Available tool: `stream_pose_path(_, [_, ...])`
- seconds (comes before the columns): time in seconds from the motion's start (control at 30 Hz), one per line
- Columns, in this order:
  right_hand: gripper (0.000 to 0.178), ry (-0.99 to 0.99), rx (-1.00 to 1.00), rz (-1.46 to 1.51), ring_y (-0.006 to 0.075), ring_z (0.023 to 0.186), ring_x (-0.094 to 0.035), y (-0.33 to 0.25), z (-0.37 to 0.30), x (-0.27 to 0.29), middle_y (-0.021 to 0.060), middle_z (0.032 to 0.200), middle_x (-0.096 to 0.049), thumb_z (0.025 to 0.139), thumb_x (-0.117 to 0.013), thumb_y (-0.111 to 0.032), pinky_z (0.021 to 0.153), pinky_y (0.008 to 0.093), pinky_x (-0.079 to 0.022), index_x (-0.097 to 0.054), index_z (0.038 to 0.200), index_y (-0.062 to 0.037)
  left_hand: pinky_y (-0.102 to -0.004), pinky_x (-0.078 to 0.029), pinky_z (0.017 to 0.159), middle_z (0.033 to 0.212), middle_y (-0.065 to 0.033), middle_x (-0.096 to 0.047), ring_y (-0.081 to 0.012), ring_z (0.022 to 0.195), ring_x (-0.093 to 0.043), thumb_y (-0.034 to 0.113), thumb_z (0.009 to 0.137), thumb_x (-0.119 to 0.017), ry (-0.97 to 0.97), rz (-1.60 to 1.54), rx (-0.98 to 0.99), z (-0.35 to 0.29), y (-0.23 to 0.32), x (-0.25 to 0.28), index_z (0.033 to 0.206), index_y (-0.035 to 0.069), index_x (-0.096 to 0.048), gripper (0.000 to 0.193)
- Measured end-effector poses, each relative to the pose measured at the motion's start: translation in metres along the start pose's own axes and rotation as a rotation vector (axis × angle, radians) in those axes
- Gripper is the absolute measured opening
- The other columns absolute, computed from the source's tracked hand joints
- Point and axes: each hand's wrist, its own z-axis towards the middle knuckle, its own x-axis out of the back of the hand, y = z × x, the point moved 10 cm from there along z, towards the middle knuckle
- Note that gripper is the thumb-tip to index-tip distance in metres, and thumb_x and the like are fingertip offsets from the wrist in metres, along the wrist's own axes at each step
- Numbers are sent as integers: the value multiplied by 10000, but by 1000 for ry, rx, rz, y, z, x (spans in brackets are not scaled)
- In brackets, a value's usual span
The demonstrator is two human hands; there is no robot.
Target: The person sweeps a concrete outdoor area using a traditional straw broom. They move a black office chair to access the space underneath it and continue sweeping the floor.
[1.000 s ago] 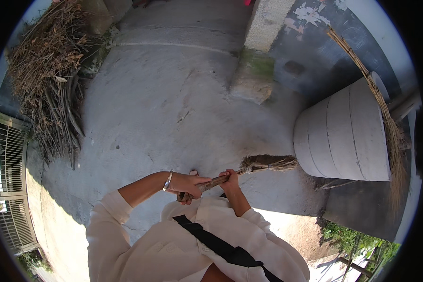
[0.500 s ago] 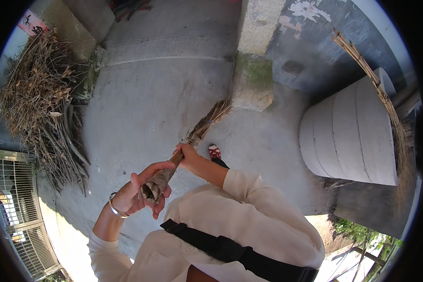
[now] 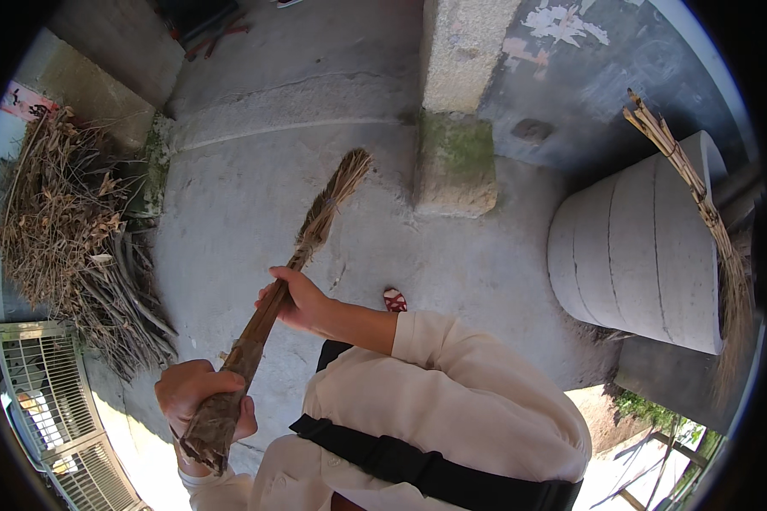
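Observation:
A worn brown broom (image 3: pixel 259 330) slants across the view in front of me, its thick, frayed handle end toward the lower left. Round that thick end my left hand (image 3: pixel 198 392) is closed, thumb along the top. Farther up the shaft, my right hand (image 3: pixel 300 300) is wrapped round it just below the bundled fibres. The straw-like head points away over the grey concrete floor (image 3: pixel 375 183); I cannot tell whether its tip touches the ground.
A heap of dry twigs and sticks (image 3: pixel 68 230) leans at the left, above a metal gate (image 3: pixel 47 400). A concrete pillar (image 3: pixel 454 162) stands ahead. To the right are a large grey concrete cylinder (image 3: pixel 631 247) and a long-stalked broom (image 3: pixel 686 170). My shoe (image 3: pixel 394 300) shows below.
The broom and both hands have shifted left, and its head has swung leftward. My left hand, looser with fingers spread before, now grips the handle end firmly. The view has turned slightly.

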Motion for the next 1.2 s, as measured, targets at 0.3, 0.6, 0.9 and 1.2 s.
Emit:
stream_pose_path(0.3, [106, 136, 394, 150, 182, 478, -375, -95, 42, -25, 65, 569, -374, 815, -405, -90, 453, 331, -389, -332, 750, -48, -276, -326, 519, 670, -7, -423, -161, 574, -412, 395, 610, -695, 158, -171, -463, 5, 3, 69, 588, 140, -505, 318])
stream_pose_path(0.6, [128, 44, 426, 94, 178, 507, -381, -78, 3, -94, 56, 564, -368, 864, -379, -126, 493, 327, -399, -322, 773, -56, -295, -436, 620, 616, -4, -579, -118, 603, -573, 108, 666, -705, 117, -954, -617, -4, -9, 107, 810, 119, -475, 272])
stream_pose_path(0.9, [250, 16, 616, 208, 174, 486, -381, -240, 17, -44, 59, 568, -388, 896, -329, -198, 474, 323, -414, -323, 701, -41, -314, -384, 554, 532, -11, -480, -148, 484, -454, 129, 691, -658, 239, -1159, -426, 76, -46, 16, 621, 81, -433, 240])
stream_pose_path(1.2, [97, 31, 777, 302, 155, 467, -343, -289, 5, 72, 37, 553, -357, 802, -377, -17, 472, 296, -389, -346, 720, -60, -260, -337, 454, 484, -14, -429, -133, 436, -401, 106, 729, -590, 33, -1228, -387, 119, -39, -81, 571, 68, -401, 249])
